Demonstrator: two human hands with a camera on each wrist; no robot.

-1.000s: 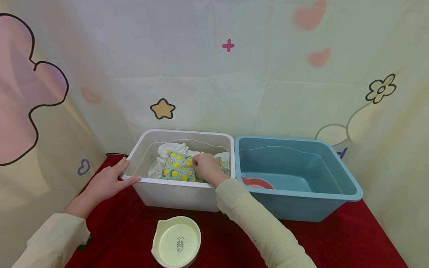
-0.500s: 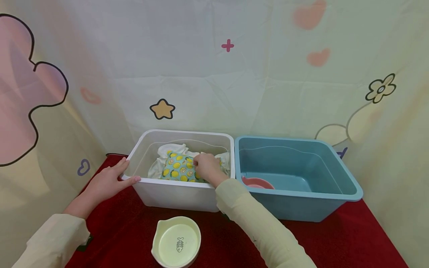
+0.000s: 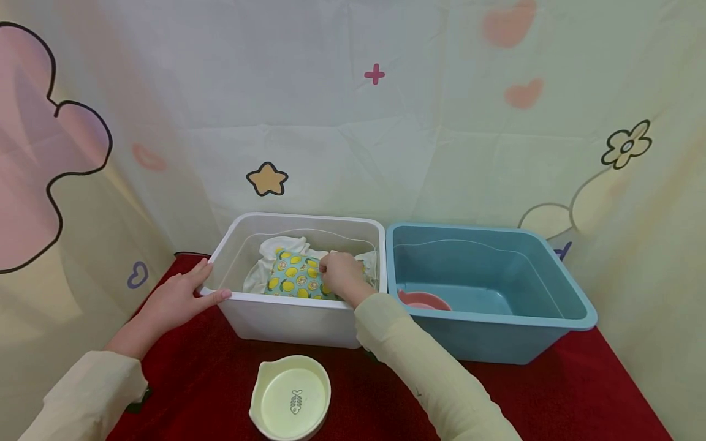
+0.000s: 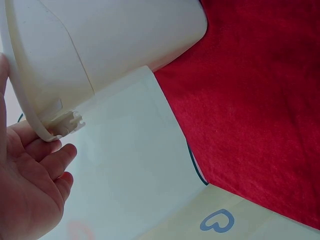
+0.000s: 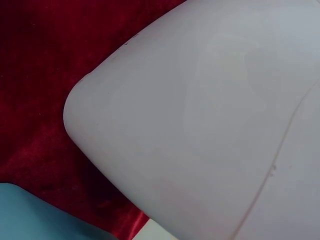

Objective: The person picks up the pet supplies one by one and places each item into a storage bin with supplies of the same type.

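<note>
Inside the white bin (image 3: 298, 315), a teal cloth item (image 3: 292, 275) printed with lemons lies puffed up like a small cushion over crumpled white cloth (image 3: 284, 244). My right hand (image 3: 343, 274) reaches over the front rim and pinches the lemon-print item near its right end; the fingertips are partly hidden. At the bin's front left corner, my left hand (image 3: 179, 297) rests on the rim with the thumb along the front edge. In the left wrist view, the relaxed fingers (image 4: 60, 160) lie just below the rim. The right wrist view shows only the bin's outer wall (image 5: 165, 115) and the tablecloth.
A blue bin (image 3: 491, 340) stands against the white bin's right side, with a pink dish (image 3: 425, 301) inside. In front, a cream bowl (image 3: 287, 392) with a fish-bone drawing sits on the red tablecloth (image 3: 573, 392). A printed curtain (image 3: 353, 153) hangs behind.
</note>
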